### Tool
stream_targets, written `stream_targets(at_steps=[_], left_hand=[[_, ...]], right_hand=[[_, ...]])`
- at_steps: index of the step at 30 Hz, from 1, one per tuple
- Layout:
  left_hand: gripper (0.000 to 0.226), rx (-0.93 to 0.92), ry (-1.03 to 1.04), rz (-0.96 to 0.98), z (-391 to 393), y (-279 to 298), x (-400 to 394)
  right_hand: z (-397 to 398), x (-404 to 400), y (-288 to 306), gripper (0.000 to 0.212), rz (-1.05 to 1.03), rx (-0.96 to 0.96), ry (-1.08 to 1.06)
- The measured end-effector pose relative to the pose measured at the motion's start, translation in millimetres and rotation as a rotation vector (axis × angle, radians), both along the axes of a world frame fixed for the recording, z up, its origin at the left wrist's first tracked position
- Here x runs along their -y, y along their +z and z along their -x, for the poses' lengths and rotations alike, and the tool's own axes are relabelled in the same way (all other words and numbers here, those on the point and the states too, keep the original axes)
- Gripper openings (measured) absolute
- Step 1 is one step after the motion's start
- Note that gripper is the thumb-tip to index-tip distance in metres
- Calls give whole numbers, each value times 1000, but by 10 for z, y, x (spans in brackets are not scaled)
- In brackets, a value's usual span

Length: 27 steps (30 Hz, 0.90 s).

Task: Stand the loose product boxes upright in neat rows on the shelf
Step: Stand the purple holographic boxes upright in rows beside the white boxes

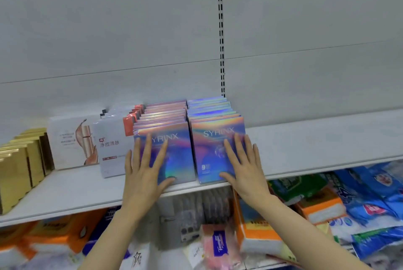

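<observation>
Boxes: two rows of flat holographic boxes, left row [164, 156], right row [214, 152], upright, centre of frame, "SYRINX" on the fronts.
Surface: glossy, iridescent blue-pink-purple film; thin rectangular cartons.
Shelf [305, 145]: white, smooth, matte.
Left hand [145, 169]: fingers spread wide, flat against the left row's front box.
Right hand [244, 167]: fingers splayed wide, pressing the right row's front box.
Left of frame: white cartons [72, 141], gold boxes [19, 160].

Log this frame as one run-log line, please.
left hand flat on left holographic box row | right hand flat on right holographic box row | rows upright on shelf
</observation>
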<state>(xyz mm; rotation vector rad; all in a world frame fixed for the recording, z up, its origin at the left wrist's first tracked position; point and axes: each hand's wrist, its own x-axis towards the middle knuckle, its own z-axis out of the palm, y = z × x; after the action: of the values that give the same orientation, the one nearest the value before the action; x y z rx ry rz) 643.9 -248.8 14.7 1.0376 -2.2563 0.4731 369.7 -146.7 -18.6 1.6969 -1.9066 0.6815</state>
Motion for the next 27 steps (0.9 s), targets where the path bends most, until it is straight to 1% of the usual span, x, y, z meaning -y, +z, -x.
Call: stream_targets(at_steps=[2,4,9,12,13,15,17,18,20,23,25,27], left_hand=[[94,50,25,-11,-68,-40,120],[96,83,36,-22,-59,-46,213],[98,98,48,0,-34,-57,231],[103,65,27,-14,-45,-42,219],[105,52,20,-28,-42,-35,216],[109,27,13,-64,-35,-21,222],[114,30,26,-103,-17,11,242],[116,40,36,-117,-9,22,238],[119,42,43,-105,2,37,204],[124,33,15,-29,-8,39,134],[131,55,-5,18,-27,87,165],[137,99,-1,10,-22,143,270]], right_hand=[[44,69,-33,83,-41,-70,4],[51,126,-43,83,-48,-103,-3],[-25,201,57,86,-92,-20,-28],[-78,181,89,94,-71,71,-4],[-84,165,98,101,-51,132,6],[-88,139,143,117,-22,322,28],[-102,151,213,123,-59,460,70],[-119,164,228,123,-76,472,74],[-154,171,232,124,-82,422,40],[-140,144,233,126,-35,167,-73],[-91,148,297,126,-25,17,-59],[-40,214,353,121,-61,-98,-8]])
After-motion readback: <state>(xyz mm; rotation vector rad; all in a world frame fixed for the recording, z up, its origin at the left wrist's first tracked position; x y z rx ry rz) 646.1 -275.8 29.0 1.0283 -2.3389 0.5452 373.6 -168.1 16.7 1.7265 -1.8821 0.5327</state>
